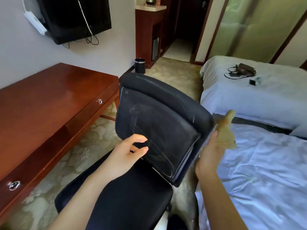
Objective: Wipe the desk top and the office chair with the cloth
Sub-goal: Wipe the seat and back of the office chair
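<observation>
Two hands: left hand [131,151] touches office chair [162,113], right hand [209,153] grips cloth [226,133].

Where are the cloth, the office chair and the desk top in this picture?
cloth [225,134]: head view, middle of the bunched fabric.
office chair [157,120]: head view, centre of the backrest.
desk top [49,98]: head view, bare polished wood.

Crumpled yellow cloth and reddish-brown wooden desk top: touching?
Apart. Head view: right hand holds the cloth beyond the black office chair, well clear of the desk top.

Single head view, downward (close above the chair [159,123])
</observation>
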The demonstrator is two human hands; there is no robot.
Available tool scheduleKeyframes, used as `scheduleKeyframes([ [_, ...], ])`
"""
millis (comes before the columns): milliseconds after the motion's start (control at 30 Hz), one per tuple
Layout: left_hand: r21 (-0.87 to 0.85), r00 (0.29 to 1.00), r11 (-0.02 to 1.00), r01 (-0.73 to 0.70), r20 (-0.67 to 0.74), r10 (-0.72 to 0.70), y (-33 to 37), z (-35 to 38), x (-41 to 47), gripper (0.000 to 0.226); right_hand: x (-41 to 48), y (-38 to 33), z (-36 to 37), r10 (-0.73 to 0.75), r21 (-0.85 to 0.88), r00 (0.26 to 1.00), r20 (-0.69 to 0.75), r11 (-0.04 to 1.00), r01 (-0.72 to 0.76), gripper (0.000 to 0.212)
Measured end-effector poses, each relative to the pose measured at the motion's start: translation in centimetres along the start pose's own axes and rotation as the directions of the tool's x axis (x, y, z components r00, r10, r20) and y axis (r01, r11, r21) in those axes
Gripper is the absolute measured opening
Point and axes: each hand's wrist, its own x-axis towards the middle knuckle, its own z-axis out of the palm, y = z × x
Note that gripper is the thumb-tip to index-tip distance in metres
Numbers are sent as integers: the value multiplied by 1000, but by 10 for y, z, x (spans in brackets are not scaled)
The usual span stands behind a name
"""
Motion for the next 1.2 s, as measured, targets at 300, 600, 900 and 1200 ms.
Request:
scheduleKeyframes([
  [300,-40,973,980,195,-119,-199,2,50,92,22,85,30,47,-317,-270,946,71,907,324,55],
  [600,-58,848,904,423,-326,-418,7,77,109,20,140,44,84,-268,-19,901,340,956,292,57],
  [900,-95,705,822,562,-466,-536,13,49,70,20,183,62,179,-264,46,814,517,958,282,47],
  [1200,-105,668,828,551,-539,-513,19,10,31,22,186,46,268,-80,-243,566,821,847,473,43],
])
